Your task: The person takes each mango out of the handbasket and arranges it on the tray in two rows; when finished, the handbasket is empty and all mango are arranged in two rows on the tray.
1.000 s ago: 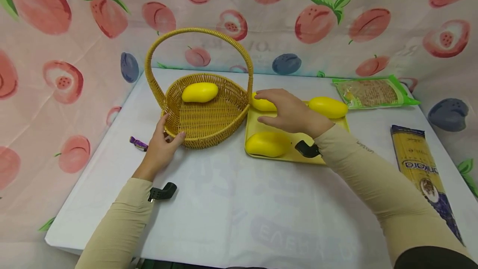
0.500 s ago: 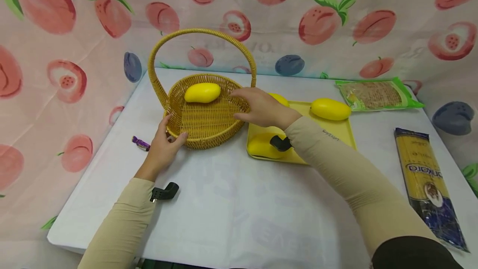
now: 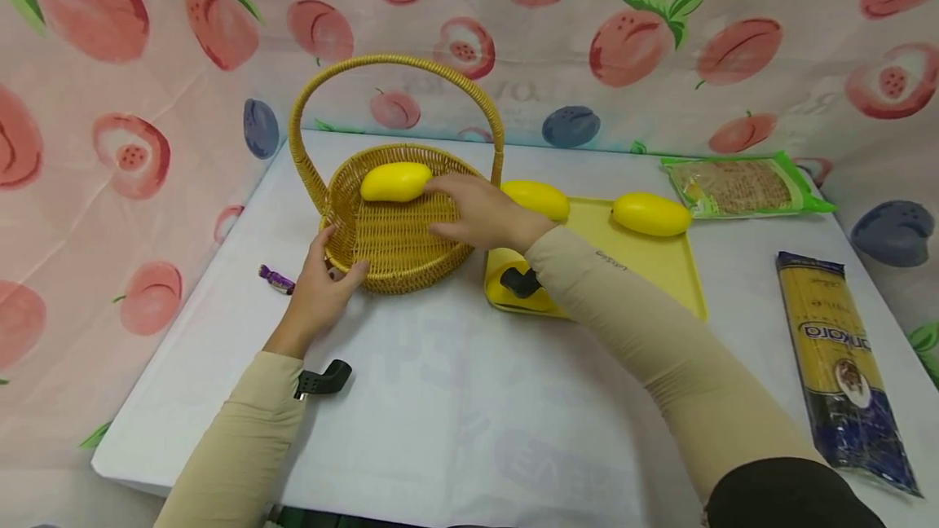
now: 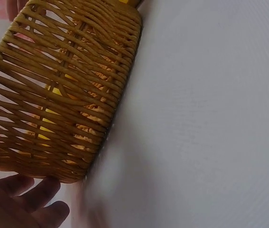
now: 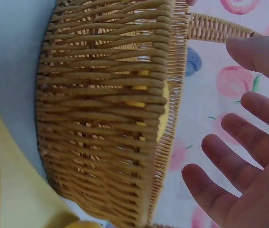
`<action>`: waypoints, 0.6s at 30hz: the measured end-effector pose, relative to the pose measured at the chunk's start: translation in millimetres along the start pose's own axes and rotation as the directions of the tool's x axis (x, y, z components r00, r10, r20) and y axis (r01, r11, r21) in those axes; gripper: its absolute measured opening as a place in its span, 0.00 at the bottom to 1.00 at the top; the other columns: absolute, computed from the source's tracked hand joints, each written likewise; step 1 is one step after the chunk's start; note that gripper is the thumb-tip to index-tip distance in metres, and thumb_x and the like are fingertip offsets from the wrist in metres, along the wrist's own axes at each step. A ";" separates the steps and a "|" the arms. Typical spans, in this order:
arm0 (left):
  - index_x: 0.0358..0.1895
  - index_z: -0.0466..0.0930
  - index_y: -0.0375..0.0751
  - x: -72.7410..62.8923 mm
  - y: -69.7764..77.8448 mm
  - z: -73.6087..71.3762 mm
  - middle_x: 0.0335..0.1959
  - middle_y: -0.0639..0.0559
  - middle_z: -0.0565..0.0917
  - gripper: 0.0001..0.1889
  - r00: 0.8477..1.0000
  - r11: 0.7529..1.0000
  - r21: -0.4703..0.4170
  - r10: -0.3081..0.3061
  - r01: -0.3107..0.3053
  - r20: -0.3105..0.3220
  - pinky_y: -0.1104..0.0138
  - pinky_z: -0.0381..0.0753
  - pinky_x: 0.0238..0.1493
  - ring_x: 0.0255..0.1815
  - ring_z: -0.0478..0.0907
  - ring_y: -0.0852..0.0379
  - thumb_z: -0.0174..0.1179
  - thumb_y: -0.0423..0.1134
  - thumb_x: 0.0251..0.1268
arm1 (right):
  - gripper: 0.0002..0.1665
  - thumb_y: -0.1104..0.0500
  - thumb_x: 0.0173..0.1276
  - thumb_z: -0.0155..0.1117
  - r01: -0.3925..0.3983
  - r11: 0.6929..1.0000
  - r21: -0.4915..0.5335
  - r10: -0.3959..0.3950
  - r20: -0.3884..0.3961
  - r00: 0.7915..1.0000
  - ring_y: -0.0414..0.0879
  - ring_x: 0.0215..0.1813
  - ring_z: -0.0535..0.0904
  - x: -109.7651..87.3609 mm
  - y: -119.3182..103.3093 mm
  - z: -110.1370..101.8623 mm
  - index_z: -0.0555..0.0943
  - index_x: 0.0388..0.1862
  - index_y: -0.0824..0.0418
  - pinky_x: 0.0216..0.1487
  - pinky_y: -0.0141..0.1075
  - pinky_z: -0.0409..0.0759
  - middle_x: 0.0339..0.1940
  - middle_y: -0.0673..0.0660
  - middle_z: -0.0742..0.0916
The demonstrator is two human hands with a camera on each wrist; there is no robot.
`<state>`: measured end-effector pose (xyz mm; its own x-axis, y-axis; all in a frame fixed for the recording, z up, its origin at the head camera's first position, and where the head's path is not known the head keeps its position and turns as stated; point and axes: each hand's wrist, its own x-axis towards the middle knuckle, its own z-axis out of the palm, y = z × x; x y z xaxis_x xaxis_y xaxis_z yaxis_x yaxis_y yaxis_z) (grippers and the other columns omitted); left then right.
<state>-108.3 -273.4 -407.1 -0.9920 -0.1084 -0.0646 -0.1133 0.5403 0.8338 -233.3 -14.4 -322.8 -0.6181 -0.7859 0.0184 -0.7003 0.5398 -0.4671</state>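
Observation:
A yellow wicker basket (image 3: pixel 411 279) with a tall arched handle stands on the table in the head view. Inside it lies one yellow mango (image 3: pixel 396 182). My left hand (image 3: pixel 315 296) holds the basket's near left side; its fingers (image 4: pixel 39 194) rest against the weave in the left wrist view. Over the basket's right part hovers my right hand (image 3: pixel 480 210), fingers spread and holding nothing; the right wrist view shows these loose fingers (image 5: pixel 248 166) beside the rim. To the right is a yellow tray (image 3: pixel 631 267) bearing three mangoes, one at its back left (image 3: pixel 539 199); the front one is partly hidden by the wrist camera.
Another mango (image 3: pixel 651 214) lies at the tray's back right. A green-edged packet (image 3: pixel 741 186) and a long yellow-and-blue pasta packet (image 3: pixel 844 365) are on the right. A purple-wrapped sweet (image 3: pixel 276 279) lies left of the basket. Fruit-patterned cloth (image 3: pixel 572 31) hangs behind.
My right hand has moved left from above the tray to over the basket. The left hand stays on the basket, and the mangoes keep their places.

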 end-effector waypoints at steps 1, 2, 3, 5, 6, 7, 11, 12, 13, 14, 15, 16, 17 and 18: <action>0.82 0.36 0.48 -1.0 0.3 -0.1 0.81 0.37 0.44 0.45 1.000 1.000 0.001 -0.001 0.001 0.000 0.41 0.55 0.73 0.77 0.50 0.34 0.55 0.53 0.74 | 0.35 0.50 0.72 0.65 -0.003 1.000 0.003 0.003 -0.001 1.000 0.50 0.74 0.64 2.7 -1.1 1.2 0.69 0.73 0.62 0.76 0.39 0.57 0.72 0.56 0.74; 0.82 0.35 0.49 -2.0 0.4 -0.2 0.81 0.38 0.43 0.45 1.000 1.000 0.000 0.000 0.000 0.000 0.41 0.54 0.73 0.77 0.50 0.34 0.55 0.54 0.74 | 0.36 0.49 0.72 0.65 -0.006 1.000 0.004 0.006 -0.001 1.000 0.49 0.74 0.64 5.4 -1.6 2.7 0.69 0.73 0.62 0.75 0.38 0.57 0.72 0.56 0.74; 0.82 0.35 0.49 -2.9 0.3 -0.1 0.81 0.38 0.43 0.46 1.000 1.000 -0.002 0.000 0.000 0.000 0.41 0.54 0.73 0.77 0.50 0.34 0.55 0.55 0.74 | 0.36 0.49 0.72 0.65 -0.015 1.000 0.008 0.015 0.000 1.000 0.49 0.74 0.64 8.2 -2.1 4.2 0.69 0.74 0.62 0.75 0.38 0.57 0.71 0.56 0.74; 0.82 0.35 0.49 -4.5 -0.1 0.1 0.81 0.39 0.43 0.46 1.000 1.000 -0.003 -0.002 0.002 0.002 0.41 0.54 0.73 0.77 0.49 0.35 0.55 0.56 0.73 | 0.36 0.49 0.72 0.65 -0.034 0.999 0.009 0.034 0.001 0.999 0.49 0.74 0.63 13.8 -2.0 8.2 0.68 0.74 0.61 0.76 0.37 0.57 0.72 0.56 0.74; 0.82 0.35 0.49 -5.0 -0.3 0.3 0.81 0.39 0.42 0.47 1.000 1.000 -0.004 0.000 0.000 0.003 0.41 0.54 0.73 0.78 0.49 0.35 0.55 0.57 0.73 | 0.37 0.49 0.72 0.65 -0.046 0.999 0.012 0.046 0.002 0.999 0.49 0.74 0.63 16.6 -1.8 10.4 0.68 0.74 0.61 0.76 0.37 0.56 0.72 0.56 0.74; 0.82 0.35 0.49 -5.4 -0.6 0.4 0.81 0.39 0.42 0.47 1.000 1.000 -0.005 0.000 0.000 0.004 0.41 0.54 0.73 0.78 0.49 0.35 0.55 0.58 0.73 | 0.37 0.49 0.72 0.65 -0.055 0.998 0.016 0.055 0.002 0.999 0.50 0.75 0.62 19.4 -1.6 12.6 0.67 0.75 0.61 0.76 0.37 0.55 0.72 0.56 0.73; 0.82 0.35 0.48 -6.6 -1.4 0.4 0.81 0.38 0.42 0.47 1.000 1.000 0.002 0.003 -0.003 0.005 0.41 0.55 0.73 0.77 0.49 0.35 0.55 0.58 0.73 | 0.40 0.47 0.72 0.65 -0.084 0.996 0.031 0.084 0.009 0.996 0.51 0.78 0.58 31.2 -0.6 23.9 0.64 0.77 0.61 0.77 0.38 0.52 0.76 0.58 0.68; 0.82 0.35 0.48 -6.8 -1.6 0.2 0.81 0.38 0.42 0.47 1.000 1.000 0.003 0.002 -0.002 0.005 0.41 0.55 0.73 0.77 0.49 0.35 0.55 0.57 0.73 | 0.41 0.47 0.72 0.65 -0.087 0.995 0.041 0.087 0.014 0.996 0.51 0.78 0.57 34.2 -0.7 26.9 0.63 0.77 0.61 0.78 0.38 0.51 0.77 0.58 0.67; 0.82 0.34 0.48 -6.9 -1.8 0.0 0.81 0.38 0.42 0.46 1.000 1.000 0.005 0.001 -0.001 0.005 0.41 0.55 0.73 0.77 0.50 0.35 0.55 0.57 0.74 | 0.42 0.47 0.73 0.65 -0.091 0.995 0.049 0.090 0.019 0.996 0.52 0.79 0.56 36.9 -0.5 30.1 0.62 0.78 0.61 0.78 0.38 0.51 0.78 0.59 0.65; 0.82 0.34 0.47 -6.9 -1.9 -0.1 0.81 0.38 0.42 0.46 1.000 1.000 0.005 0.002 -0.002 0.005 0.41 0.55 0.73 0.77 0.50 0.35 0.55 0.56 0.74 | 0.42 0.47 0.73 0.64 -0.098 0.994 0.054 0.096 0.024 0.995 0.52 0.79 0.55 39.2 -0.4 32.9 0.61 0.78 0.61 0.78 0.38 0.51 0.79 0.59 0.64; 0.82 0.34 0.47 -6.8 -2.0 -0.1 0.81 0.38 0.42 0.46 1.000 1.000 0.004 0.005 -0.005 0.006 0.41 0.55 0.73 0.77 0.50 0.35 0.55 0.55 0.74 | 0.43 0.46 0.73 0.64 -0.103 0.993 0.060 0.102 0.027 0.994 0.52 0.79 0.55 41.4 -0.2 35.5 0.60 0.79 0.61 0.78 0.38 0.50 0.79 0.59 0.63; 0.82 0.34 0.47 -6.5 -2.3 0.0 0.81 0.38 0.41 0.46 1.000 1.000 0.001 0.006 -0.006 0.007 0.41 0.55 0.73 0.77 0.49 0.35 0.55 0.55 0.74 | 0.44 0.46 0.72 0.64 -0.109 0.992 0.066 0.108 0.026 0.994 0.52 0.79 0.55 43.2 -0.1 37.7 0.60 0.79 0.61 0.78 0.38 0.51 0.79 0.59 0.63; 0.82 0.34 0.47 -6.1 -2.3 0.2 0.81 0.38 0.41 0.46 1.000 1.000 -0.003 0.008 -0.008 0.008 0.42 0.55 0.73 0.78 0.49 0.35 0.55 0.55 0.74 | 0.44 0.46 0.72 0.65 -0.115 0.991 0.064 0.114 0.027 0.993 0.52 0.79 0.56 44.9 0.2 39.5 0.60 0.79 0.61 0.78 0.38 0.51 0.79 0.59 0.63; 0.82 0.34 0.47 -5.7 -2.5 0.5 0.81 0.38 0.41 0.46 1.000 1.000 -0.004 0.011 -0.011 0.009 0.42 0.54 0.73 0.78 0.49 0.35 0.55 0.56 0.74 | 0.44 0.46 0.72 0.65 -0.119 0.991 0.061 0.118 0.026 0.993 0.51 0.79 0.56 46.2 0.4 41.0 0.59 0.79 0.61 0.78 0.38 0.51 0.79 0.59 0.63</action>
<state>-102.4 -273.7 -409.0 -0.9937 -0.0951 -0.0600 -0.1020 0.5381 0.8367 -247.5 -62.9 -358.4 -0.6868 -0.7244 -0.0595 -0.5985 0.6101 -0.5192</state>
